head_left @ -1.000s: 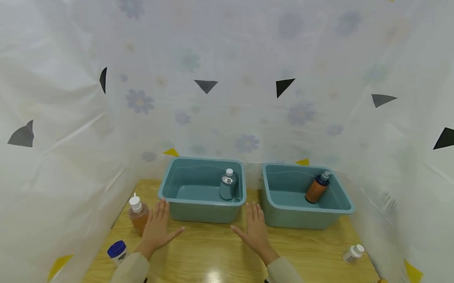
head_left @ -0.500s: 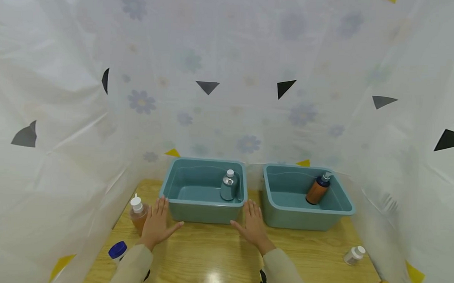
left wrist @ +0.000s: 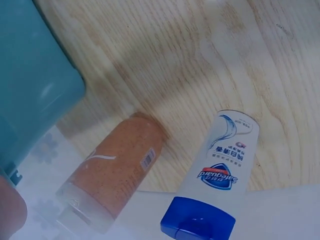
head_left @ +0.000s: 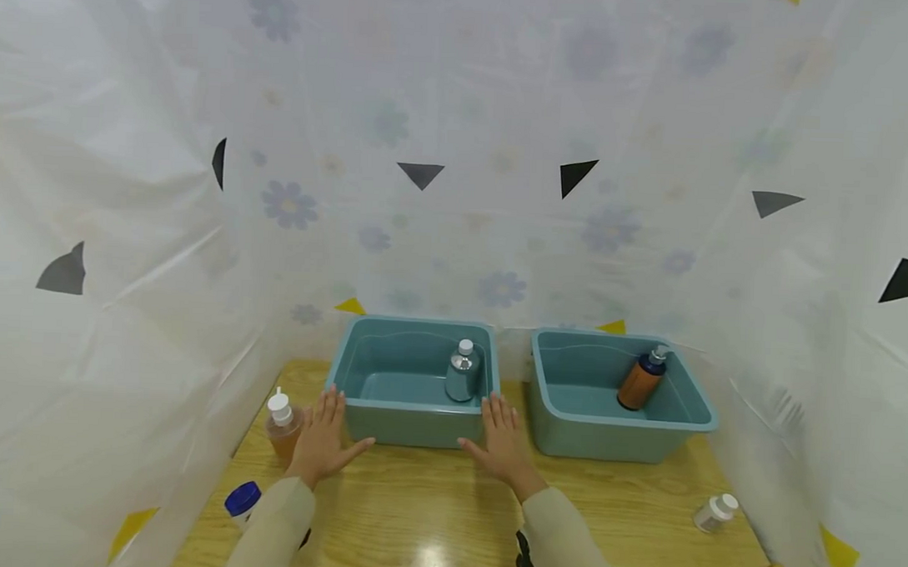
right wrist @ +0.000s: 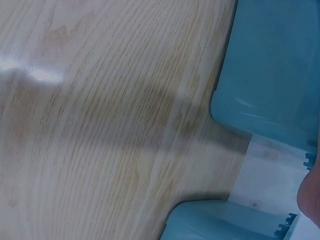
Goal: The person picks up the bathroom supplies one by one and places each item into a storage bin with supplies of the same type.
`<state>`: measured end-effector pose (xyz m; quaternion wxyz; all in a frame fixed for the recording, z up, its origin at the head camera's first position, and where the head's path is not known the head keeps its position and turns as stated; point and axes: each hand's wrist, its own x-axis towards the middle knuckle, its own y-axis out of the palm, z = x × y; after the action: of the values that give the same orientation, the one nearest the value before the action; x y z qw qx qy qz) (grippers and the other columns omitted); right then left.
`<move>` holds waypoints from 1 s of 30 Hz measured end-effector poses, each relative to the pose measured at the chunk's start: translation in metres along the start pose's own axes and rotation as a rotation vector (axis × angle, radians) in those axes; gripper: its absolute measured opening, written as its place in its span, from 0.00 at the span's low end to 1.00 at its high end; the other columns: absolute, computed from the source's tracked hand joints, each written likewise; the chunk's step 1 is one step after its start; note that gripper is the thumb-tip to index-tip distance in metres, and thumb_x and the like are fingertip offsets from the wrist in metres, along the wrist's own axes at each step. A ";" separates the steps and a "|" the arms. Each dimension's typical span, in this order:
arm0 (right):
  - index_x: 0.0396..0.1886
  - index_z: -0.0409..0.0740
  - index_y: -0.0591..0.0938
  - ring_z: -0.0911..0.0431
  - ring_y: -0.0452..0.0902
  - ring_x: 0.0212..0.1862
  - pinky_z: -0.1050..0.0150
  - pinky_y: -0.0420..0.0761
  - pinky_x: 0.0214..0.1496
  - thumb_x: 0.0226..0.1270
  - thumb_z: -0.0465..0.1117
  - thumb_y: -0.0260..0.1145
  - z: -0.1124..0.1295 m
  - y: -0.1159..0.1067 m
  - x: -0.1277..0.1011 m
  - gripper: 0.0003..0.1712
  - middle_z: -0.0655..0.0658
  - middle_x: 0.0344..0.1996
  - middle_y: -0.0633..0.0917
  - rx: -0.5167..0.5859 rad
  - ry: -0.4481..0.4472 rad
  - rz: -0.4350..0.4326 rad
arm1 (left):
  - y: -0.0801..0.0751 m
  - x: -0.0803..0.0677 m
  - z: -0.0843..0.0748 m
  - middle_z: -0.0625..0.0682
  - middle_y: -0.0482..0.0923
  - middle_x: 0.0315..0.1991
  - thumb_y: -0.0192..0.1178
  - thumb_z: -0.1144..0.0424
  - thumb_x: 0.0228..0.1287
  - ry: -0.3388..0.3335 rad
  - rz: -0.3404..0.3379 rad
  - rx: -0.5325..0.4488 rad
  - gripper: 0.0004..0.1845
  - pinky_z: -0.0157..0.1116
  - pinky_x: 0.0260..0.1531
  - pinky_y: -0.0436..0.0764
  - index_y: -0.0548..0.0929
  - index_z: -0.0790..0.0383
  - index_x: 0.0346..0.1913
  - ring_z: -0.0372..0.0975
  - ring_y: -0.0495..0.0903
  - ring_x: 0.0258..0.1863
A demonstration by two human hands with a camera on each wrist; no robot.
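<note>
Head view: each teal bin (head_left: 389, 427) (head_left: 606, 443) holds one bottle (head_left: 462, 372) (head_left: 640, 380).

Bare bench (head_left: 431, 516) lies open in front of the 2 teal tubs (head_left: 412, 420). The gap between the tubs is narrow, perhaps too tight for a hand. An amber bottle (head_left: 282, 425) and a blue-capped bottle (head_left: 242, 503) crowd the left edge; curtain walls (head_left: 123, 305) close 3 sides.

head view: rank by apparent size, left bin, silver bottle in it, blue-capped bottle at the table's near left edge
1. left bin, by far the largest.
2. and 3. silver bottle and blue-capped bottle: unsure. The blue-capped one sits nearer the camera and the left sleeve hides part of it, so no ranking.
</note>
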<state>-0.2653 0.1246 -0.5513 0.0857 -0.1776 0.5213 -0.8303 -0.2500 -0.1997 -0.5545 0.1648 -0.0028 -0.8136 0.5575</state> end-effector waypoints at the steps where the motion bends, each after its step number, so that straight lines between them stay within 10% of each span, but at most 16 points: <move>1: 0.68 0.26 0.55 0.35 0.45 0.72 0.40 0.49 0.70 0.61 0.58 0.58 0.001 -0.001 0.000 0.49 0.28 0.70 0.53 0.004 -0.002 0.012 | -0.001 0.001 -0.001 0.71 0.48 0.70 0.59 0.37 0.53 -0.002 0.013 -0.002 0.53 0.62 0.65 0.49 0.54 0.76 0.68 0.62 0.47 0.70; 15: 0.69 0.26 0.54 0.37 0.43 0.73 0.40 0.48 0.71 0.62 0.57 0.57 0.004 -0.005 0.001 0.48 0.29 0.70 0.53 0.022 0.018 0.070 | -0.007 0.007 -0.008 0.69 0.46 0.71 0.56 0.37 0.55 -0.032 0.102 0.027 0.53 0.58 0.67 0.48 0.51 0.75 0.69 0.60 0.46 0.71; 30: 0.68 0.27 0.58 0.37 0.49 0.72 0.43 0.53 0.71 0.60 0.58 0.59 -0.002 0.000 0.001 0.48 0.30 0.69 0.57 -0.033 -0.017 0.029 | -0.002 0.003 -0.008 0.72 0.47 0.70 0.54 0.35 0.55 0.009 0.026 -0.027 0.54 0.60 0.66 0.48 0.52 0.76 0.69 0.62 0.48 0.70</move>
<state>-0.2675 0.1260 -0.5517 0.0992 -0.1786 0.5367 -0.8187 -0.2499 -0.1921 -0.5497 0.1611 -0.0180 -0.8202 0.5487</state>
